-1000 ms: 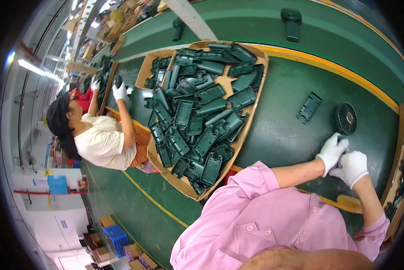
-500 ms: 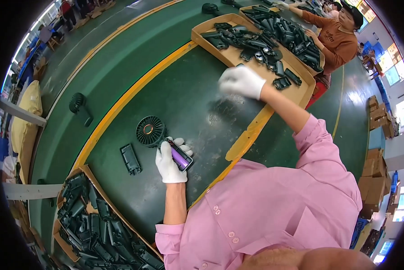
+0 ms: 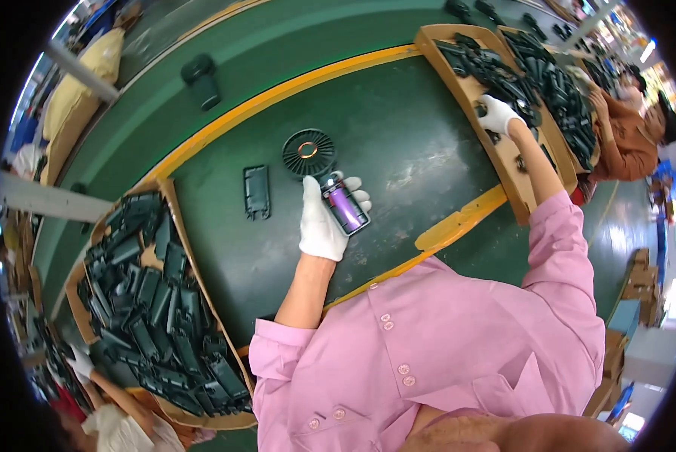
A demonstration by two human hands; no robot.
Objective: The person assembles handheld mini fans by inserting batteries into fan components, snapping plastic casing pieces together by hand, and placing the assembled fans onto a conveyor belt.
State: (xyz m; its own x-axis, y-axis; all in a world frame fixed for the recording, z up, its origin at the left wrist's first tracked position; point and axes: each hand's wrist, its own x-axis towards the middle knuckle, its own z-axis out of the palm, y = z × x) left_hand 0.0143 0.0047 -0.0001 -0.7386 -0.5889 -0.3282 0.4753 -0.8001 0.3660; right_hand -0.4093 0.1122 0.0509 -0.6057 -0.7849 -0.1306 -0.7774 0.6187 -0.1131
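In my gloved left hand (image 3: pixel 325 222) is a dark handheld fan, its handle lying across the palm. The fan's round, ribbed head (image 3: pixel 308 153) rests just beyond my fingers, with a copper-coloured ring at its centre. The handle is uncovered on top and shows a shiny purple battery (image 3: pixel 345 207). Left of the fan lies a dark handle cover (image 3: pixel 256 192) on the green table. Over at the right, my gloved right hand (image 3: pixel 498 115) reaches into a cardboard tray (image 3: pixel 513 181) of dark parts. Its fingers are curled down among them; what they grip is hidden.
A cardboard box (image 3: pixel 210 301) full of dark handle covers stands at the near left. Another fan (image 3: pixel 201 80) lies on the green belt beyond the table's yellow edge (image 3: pixel 278 99). A co-worker in brown (image 3: pixel 628 139) sits right of a second filled tray (image 3: pixel 560 98).
My right hand has moved right and down into the tray of parts. The view has turned, so the table sits differently. My left hand keeps its hold on the fan.
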